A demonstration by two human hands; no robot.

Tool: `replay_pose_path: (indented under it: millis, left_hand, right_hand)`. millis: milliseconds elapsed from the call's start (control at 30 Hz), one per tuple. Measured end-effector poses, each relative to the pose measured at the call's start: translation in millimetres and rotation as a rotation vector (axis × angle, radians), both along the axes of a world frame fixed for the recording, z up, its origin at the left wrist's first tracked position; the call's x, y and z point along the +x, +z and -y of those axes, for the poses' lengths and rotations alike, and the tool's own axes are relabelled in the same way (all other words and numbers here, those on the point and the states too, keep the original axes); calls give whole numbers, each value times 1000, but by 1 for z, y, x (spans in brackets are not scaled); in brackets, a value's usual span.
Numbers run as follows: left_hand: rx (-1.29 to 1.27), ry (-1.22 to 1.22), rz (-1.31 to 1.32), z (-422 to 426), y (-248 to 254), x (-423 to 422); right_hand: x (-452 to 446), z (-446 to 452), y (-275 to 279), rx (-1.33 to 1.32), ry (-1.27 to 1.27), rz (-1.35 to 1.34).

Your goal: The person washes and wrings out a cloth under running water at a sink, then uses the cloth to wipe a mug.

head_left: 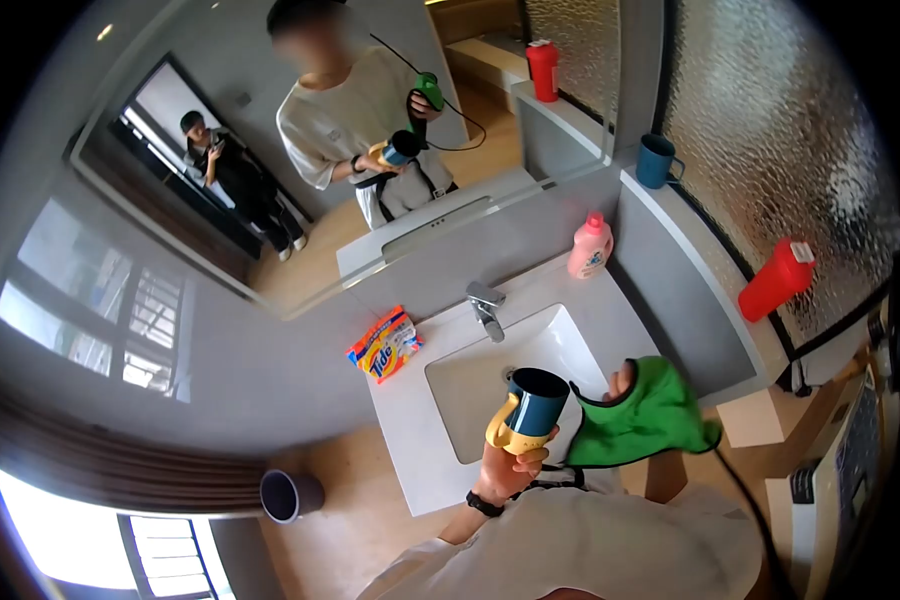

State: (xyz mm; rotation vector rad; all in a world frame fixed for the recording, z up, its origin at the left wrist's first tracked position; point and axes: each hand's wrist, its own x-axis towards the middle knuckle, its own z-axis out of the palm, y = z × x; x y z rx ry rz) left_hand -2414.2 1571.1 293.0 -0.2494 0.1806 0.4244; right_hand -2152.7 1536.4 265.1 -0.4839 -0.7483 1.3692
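My left hand point(518, 468), with a black band on the wrist, is closed around the yellow lower part of a mug point(538, 402). The mug is dark blue above, with a yellow handle standing out to the left, and it is held up over the front of the sink. My right hand point(620, 382) is closed on a green cloth point(642, 420) with black edging, just right of the mug. The cloth hides most of that hand; a few fingertips show at its upper edge.
A white sink point(460, 405) with a faucet point(486, 312) lies ahead. On the counter are a Tide pack point(385, 345) and a pink bottle point(591, 247). A blue mug point(656, 163) and red bottle point(778, 280) stand on the ledge. The mirror point(230, 60) reflects another person. A bin point(292, 496) is on the floor.
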Motion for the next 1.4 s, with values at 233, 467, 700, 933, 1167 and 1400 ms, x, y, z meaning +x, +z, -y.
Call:
replay_pose_path:
  millis: [233, 467, 700, 933, 1167, 1400]
  left_hand:
    - [616, 87, -511, -11, 6, 11]
    - [621, 303, -828, -8, 10, 55]
    - [755, 75, -662, -13, 0, 86]
    - [818, 172, -579, 0, 25, 100]
    - [760, 298, -680, -10, 15, 70]
    - [311, 257, -101, -37, -19, 7]
  right_hand:
    - [-35, 0, 96, 220, -143, 907]
    - [-54, -7, 63, 288, -765, 1028]
    - [-22, -1, 41, 83, -644, 1029]
    - [-2, -28, 45, 204, -605, 1146]
    - [-4, -52, 48, 200, -146, 789]
    - [-27, -55, 2, -435, 243, 191]
